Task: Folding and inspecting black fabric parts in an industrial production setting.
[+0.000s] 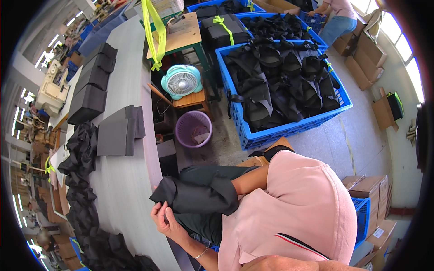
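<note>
A black fabric pouch (194,194) is drawn over my right forearm (250,181) and hides my right hand. It lies above my dark-trousered legs, beside the table's edge. With curled fingers and thumb, my left hand (168,222) grips the lower edge of the pouch's far end; a thin bracelet circles that wrist. On the grey table (122,189) stands a neat stack of flat black pieces (116,135). Behind it more flat black stacks (90,86) stand in a row. A long heap of crumpled black fabric pieces (83,198) runs along the table's far side.
A blue crate (246,137) full of black fabric pieces stands on the floor, with more crates behind. Near the table are a teal fan (181,84) on a wooden stool and a purple basket (193,129). Cardboard boxes (368,189) sit behind me. Another person (339,22) bends at the back.
</note>
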The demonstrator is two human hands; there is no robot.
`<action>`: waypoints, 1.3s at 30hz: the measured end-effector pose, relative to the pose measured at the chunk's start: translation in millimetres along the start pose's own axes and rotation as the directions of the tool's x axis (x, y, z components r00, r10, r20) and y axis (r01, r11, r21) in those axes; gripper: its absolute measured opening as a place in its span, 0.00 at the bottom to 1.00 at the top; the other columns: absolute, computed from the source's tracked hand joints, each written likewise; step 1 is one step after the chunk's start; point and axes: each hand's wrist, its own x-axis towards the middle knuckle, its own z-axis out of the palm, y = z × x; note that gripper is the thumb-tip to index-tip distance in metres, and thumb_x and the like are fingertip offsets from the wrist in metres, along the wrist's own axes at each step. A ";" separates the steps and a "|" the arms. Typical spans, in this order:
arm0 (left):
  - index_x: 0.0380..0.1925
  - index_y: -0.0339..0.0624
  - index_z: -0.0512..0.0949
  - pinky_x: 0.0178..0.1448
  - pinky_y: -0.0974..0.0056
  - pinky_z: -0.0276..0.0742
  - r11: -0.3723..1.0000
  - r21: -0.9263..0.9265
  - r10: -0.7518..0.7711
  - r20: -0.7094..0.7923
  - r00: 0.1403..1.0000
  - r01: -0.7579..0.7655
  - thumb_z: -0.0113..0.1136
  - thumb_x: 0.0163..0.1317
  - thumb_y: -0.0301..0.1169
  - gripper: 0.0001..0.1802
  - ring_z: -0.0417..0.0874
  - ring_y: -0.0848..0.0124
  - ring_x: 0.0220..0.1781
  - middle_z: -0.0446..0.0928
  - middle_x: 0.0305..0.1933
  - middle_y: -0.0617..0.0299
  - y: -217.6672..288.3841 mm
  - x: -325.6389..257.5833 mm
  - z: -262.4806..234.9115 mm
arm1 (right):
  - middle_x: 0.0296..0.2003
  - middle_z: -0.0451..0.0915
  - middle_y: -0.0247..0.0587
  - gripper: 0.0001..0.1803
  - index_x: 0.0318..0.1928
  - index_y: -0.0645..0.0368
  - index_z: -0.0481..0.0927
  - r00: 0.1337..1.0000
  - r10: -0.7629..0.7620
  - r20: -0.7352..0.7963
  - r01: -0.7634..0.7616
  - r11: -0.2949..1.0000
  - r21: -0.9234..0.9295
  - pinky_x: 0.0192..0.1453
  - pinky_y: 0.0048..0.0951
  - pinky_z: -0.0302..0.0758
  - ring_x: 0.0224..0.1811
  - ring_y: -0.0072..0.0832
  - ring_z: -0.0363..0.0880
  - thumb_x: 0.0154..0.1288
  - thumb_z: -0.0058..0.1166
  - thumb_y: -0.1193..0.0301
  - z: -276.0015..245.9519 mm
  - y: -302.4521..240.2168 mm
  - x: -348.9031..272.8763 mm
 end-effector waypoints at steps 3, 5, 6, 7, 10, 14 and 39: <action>0.48 0.30 0.81 0.56 0.68 0.73 0.997 -0.061 -0.045 0.023 0.999 0.046 0.59 0.67 0.23 0.11 0.78 0.73 0.49 0.79 0.49 0.61 -8.2 -3.6 7.4 | 0.74 0.58 0.40 0.29 0.74 0.66 0.56 1.000 0.001 0.030 0.006 0.968 -0.249 0.77 0.24 0.54 0.75 0.23 0.57 0.77 0.40 0.72 -7.1 -5.4 -1.3; 0.46 0.30 0.81 0.57 0.67 0.72 0.985 -0.129 -0.108 0.062 0.992 0.115 0.61 0.66 0.23 0.11 0.78 0.71 0.50 0.80 0.49 0.59 -17.1 -7.4 7.1 | 0.73 0.59 0.40 0.29 0.74 0.67 0.56 0.999 0.009 0.040 0.008 0.912 -0.411 0.77 0.24 0.55 0.75 0.23 0.58 0.77 0.41 0.72 -13.5 -9.2 -3.9; 0.45 0.30 0.81 0.57 0.68 0.72 0.937 -0.260 -0.221 0.072 0.973 0.232 0.61 0.66 0.23 0.10 0.79 0.71 0.50 0.80 0.50 0.59 -22.8 -9.5 2.1 | 0.73 0.59 0.40 0.29 0.74 0.67 0.56 0.999 0.014 0.042 0.008 0.872 -0.489 0.77 0.24 0.55 0.75 0.24 0.58 0.77 0.41 0.72 -17.1 -11.2 -5.9; 0.45 0.31 0.81 0.58 0.69 0.72 0.858 -0.383 -0.329 0.099 0.939 0.341 0.61 0.66 0.23 0.09 0.79 0.71 0.51 0.80 0.50 0.59 -28.1 -11.1 -3.0 | 0.73 0.60 0.40 0.29 0.74 0.67 0.56 0.999 0.020 0.042 0.007 0.826 -0.564 0.77 0.24 0.56 0.75 0.24 0.59 0.77 0.41 0.72 -20.2 -13.8 -7.8; 0.44 0.33 0.81 0.60 0.69 0.73 0.588 -0.693 -0.343 0.253 0.905 0.417 0.59 0.66 0.22 0.08 0.80 0.72 0.52 0.79 0.53 0.59 -42.8 -14.3 -11.6 | 0.73 0.61 0.41 0.28 0.73 0.67 0.56 0.999 0.034 0.019 -0.017 0.813 -0.582 0.77 0.24 0.56 0.74 0.24 0.59 0.77 0.42 0.72 -18.6 -9.3 -9.2; 0.54 0.34 0.75 0.67 0.63 0.71 0.593 -0.740 -0.285 0.175 0.942 0.317 0.55 0.69 0.27 0.15 0.80 0.67 0.56 0.77 0.58 0.58 -35.3 -9.4 4.5 | 0.72 0.62 0.41 0.28 0.72 0.67 0.58 0.997 0.077 -0.001 -0.073 0.941 -0.330 0.77 0.25 0.57 0.74 0.26 0.60 0.76 0.42 0.72 -52.6 -24.2 -53.4; 0.60 0.35 0.71 0.63 0.50 0.72 0.914 0.234 0.332 0.041 0.942 -0.333 0.73 0.57 0.34 0.33 0.69 0.55 0.69 0.66 0.69 0.51 47.2 -57.0 84.2 | 0.66 0.70 0.44 0.26 0.65 0.69 0.67 0.976 0.157 0.153 -0.156 0.007 0.988 0.75 0.29 0.60 0.69 0.34 0.67 0.71 0.48 0.68 -105.9 67.6 41.3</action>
